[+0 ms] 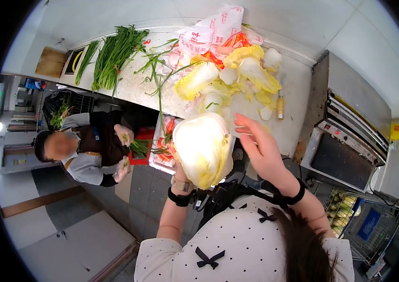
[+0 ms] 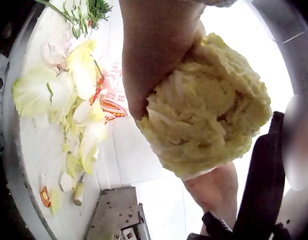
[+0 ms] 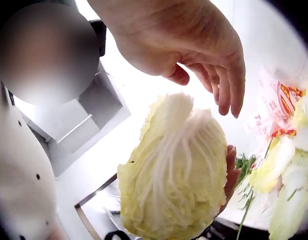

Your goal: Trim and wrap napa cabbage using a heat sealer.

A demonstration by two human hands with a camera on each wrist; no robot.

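Observation:
My left hand (image 2: 156,55) grips a head of napa cabbage (image 1: 201,150) from its side, in front of my chest. In the head view the cabbage hides most of that hand, and its pale base faces up toward the table. The left wrist view shows the crinkled yellow leaf end. My right hand (image 1: 261,148) is raised beside the cabbage with nothing in it. Its fingers are loosely extended, and the right wrist view shows a gap between them and the cabbage. Loose cabbage leaves (image 1: 255,75) lie on the white table (image 1: 295,122) beyond.
A tan handle (image 1: 280,109) lies near the leaves. Behind them is a printed plastic bag (image 1: 213,30); green stalks (image 1: 117,61) lie farther left. A metal machine (image 1: 349,122) stands at right, above a cart (image 1: 364,221). Another person (image 1: 91,145) in gloves handles greens at left.

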